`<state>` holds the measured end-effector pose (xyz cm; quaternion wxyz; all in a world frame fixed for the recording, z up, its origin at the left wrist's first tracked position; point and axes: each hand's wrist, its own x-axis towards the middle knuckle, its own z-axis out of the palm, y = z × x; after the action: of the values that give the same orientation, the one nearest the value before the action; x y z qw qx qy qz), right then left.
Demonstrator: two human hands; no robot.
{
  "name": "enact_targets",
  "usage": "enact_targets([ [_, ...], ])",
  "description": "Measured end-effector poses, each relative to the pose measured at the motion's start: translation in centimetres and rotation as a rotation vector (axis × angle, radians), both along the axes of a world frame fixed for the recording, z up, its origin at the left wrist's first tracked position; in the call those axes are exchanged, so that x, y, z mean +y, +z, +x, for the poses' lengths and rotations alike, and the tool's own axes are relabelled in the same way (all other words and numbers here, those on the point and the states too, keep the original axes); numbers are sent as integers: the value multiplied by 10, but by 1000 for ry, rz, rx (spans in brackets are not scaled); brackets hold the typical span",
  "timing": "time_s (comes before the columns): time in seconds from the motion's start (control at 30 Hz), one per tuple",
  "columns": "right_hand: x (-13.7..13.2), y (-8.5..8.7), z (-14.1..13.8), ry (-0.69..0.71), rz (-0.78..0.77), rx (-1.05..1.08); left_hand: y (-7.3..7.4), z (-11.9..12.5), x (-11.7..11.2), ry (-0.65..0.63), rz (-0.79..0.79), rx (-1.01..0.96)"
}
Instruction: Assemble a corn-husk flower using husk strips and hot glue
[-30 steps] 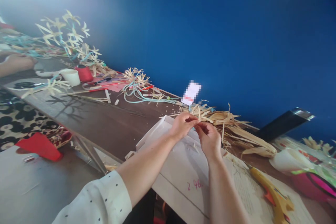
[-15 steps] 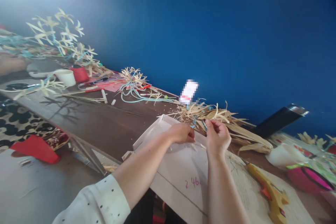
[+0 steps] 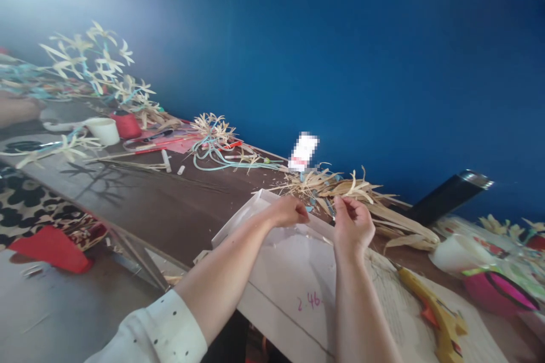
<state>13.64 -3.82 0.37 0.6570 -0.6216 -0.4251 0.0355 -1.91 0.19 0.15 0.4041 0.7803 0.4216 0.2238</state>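
Observation:
My left hand (image 3: pixel 288 211) hovers over the far edge of a white cardboard box (image 3: pixel 276 272), its fingers pinched together on something too small to name. My right hand (image 3: pixel 353 222) is raised just right of it, fingers curled around a thin strip of dried husk. Both hands sit right in front of a heap of dried husk strips (image 3: pixel 361 195) lying against the blue wall. The hands are a short gap apart.
A yellow glue gun (image 3: pixel 434 317) lies at the right on the table. A black flask (image 3: pixel 447 197) leans by the wall. Further left are husk flowers (image 3: pixel 96 62), a white tape roll (image 3: pixel 103 130), a red spool (image 3: pixel 126 125) and blue cords (image 3: pixel 217 156). Another person's arm (image 3: pixel 15 110) shows far left.
My hands were pinched together on one husk strip; they have pulled apart, the right hand rising to the right and the left staying low over the box edge.

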Motion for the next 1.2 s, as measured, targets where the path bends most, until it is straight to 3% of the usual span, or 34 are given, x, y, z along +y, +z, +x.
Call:
enact_targets([
  [0.1,1,-1,2,11,-6,45,-3,0,4,155,-201,-300],
  [0.2,3,-3,3,29,-18,84,-4,1,7,232,-332,-527],
  [0.37,4,-3,4,60,-56,96,0,2,7,334,-471,-701],
  [0.5,3,-3,4,81,-103,94,1,2,6,379,-524,-718],
  [0.9,9,-17,10,202,-122,100,1,2,5,344,-547,-698],
  [1.2,10,-19,7,261,-126,131,-6,3,4,150,-276,-414],
])
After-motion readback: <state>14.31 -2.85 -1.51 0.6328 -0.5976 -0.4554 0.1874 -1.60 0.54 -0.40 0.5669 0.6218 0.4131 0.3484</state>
